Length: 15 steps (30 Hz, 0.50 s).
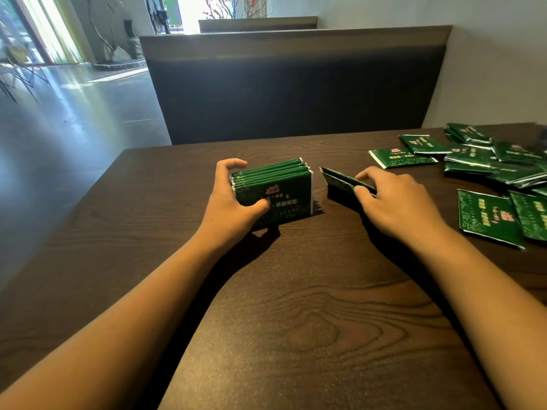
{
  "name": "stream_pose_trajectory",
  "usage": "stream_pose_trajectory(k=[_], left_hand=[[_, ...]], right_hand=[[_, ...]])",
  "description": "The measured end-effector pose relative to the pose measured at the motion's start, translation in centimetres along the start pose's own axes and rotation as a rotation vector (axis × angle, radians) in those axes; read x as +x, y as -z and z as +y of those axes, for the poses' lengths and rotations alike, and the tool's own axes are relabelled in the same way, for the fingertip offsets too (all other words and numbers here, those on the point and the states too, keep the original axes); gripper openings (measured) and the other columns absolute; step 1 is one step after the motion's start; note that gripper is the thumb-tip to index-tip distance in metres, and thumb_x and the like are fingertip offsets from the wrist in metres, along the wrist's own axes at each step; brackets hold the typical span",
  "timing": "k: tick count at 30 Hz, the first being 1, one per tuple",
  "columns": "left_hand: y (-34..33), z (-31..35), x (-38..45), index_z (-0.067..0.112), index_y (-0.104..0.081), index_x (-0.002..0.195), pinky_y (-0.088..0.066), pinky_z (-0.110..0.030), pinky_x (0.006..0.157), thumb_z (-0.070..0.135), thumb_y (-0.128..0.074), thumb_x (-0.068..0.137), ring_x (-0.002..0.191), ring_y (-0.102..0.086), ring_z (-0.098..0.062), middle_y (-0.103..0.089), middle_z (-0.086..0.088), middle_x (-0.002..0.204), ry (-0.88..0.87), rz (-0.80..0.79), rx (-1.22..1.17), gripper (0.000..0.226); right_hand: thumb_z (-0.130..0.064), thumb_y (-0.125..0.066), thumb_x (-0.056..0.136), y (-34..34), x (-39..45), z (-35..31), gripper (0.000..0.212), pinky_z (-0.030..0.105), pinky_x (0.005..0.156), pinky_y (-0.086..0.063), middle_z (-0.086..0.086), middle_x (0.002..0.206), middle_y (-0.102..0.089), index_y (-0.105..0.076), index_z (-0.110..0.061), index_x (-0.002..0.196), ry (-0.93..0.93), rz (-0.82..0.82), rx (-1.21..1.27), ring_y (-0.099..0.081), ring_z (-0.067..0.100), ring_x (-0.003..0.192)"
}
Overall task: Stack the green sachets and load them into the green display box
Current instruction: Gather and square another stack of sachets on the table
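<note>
Left hand is wrapped around a stack of green sachets standing on edge near the middle of the desk, thumb pressed on the printed front face and fingers curled over the far-left end. So the stack sits at about 3 o'clock from that hand, touching it.

Right hand is just to the right of the stack, pinching a single sachet between thumb and fingers. That sachet sticks out toward 9 o'clock from the hand, tilted, its free end close to the stack but not touching it.

The loose sachets are scattered over at the desk's right edge, roughly 2 to 3 o'clock from the right hand, a few lying flat just beside the wrist. Dark booth bench sits at 12 o'clock behind the desk.
</note>
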<state>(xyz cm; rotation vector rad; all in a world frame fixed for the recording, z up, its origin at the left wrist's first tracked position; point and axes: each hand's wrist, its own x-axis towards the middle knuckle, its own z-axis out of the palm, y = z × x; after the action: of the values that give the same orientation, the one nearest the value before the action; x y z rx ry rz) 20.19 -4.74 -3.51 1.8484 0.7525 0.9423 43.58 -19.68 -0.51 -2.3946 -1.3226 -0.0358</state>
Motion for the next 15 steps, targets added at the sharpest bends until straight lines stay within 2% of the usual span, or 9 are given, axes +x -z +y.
stream_pose_trajectory(k=[5, 8, 11, 15], left_hand=[[-0.10, 0.16, -0.02, 0.028, -0.038, 0.131, -0.062, -0.042, 0.089, 0.002, -0.078, 0.085, 0.110, -0.066, -0.015, -0.059, 0.001, 0.121, 0.004, -0.004, -0.005, 0.067], [-0.09, 0.17, -0.02, 0.029, -0.037, 0.131, -0.062, -0.044, 0.089, 0.002, -0.077, 0.085, 0.112, -0.065, -0.016, -0.058, 0.000, 0.122, 0.009, -0.008, -0.014, 0.066], [-0.03, 0.17, -0.02, 0.029, -0.037, 0.131, -0.062, -0.045, 0.089, 0.003, -0.077, 0.085, 0.112, -0.065, -0.017, -0.058, -0.001, 0.123, 0.013, -0.006, -0.015, 0.066], [-0.02, 0.18, -0.09, 0.029, -0.037, 0.132, -0.062, -0.043, 0.089, 0.003, -0.077, 0.086, 0.112, -0.066, -0.015, -0.059, -0.001, 0.123, 0.014, -0.006, -0.028, 0.066]], right_hand=[[-0.047, -0.047, 0.103, 0.04, -0.09, -0.15, 0.028, 0.037, 0.069, -0.043, 0.007, 0.103, -0.070, -0.062, -0.028, 0.117, 0.057, 0.154, 0.048, -0.063, 0.032, 0.092], [-0.051, -0.062, 0.096, 0.35, -0.27, -0.20, 0.034, 0.037, 0.074, -0.047, 0.003, 0.108, -0.070, -0.058, -0.029, 0.122, 0.058, 0.125, 0.023, -0.064, 0.031, 0.097], [-0.038, -0.068, 0.093, 0.44, -0.38, -0.14, 0.033, 0.039, 0.079, -0.047, 0.004, 0.111, -0.070, -0.057, -0.029, 0.123, 0.031, 0.102, -0.003, -0.063, 0.031, 0.102], [-0.027, -0.065, 0.096, 0.44, -0.33, -0.21, 0.019, 0.037, 0.078, -0.046, 0.000, 0.093, -0.063, -0.065, -0.019, 0.113, 0.005, 0.236, 0.110, -0.062, 0.032, 0.097]])
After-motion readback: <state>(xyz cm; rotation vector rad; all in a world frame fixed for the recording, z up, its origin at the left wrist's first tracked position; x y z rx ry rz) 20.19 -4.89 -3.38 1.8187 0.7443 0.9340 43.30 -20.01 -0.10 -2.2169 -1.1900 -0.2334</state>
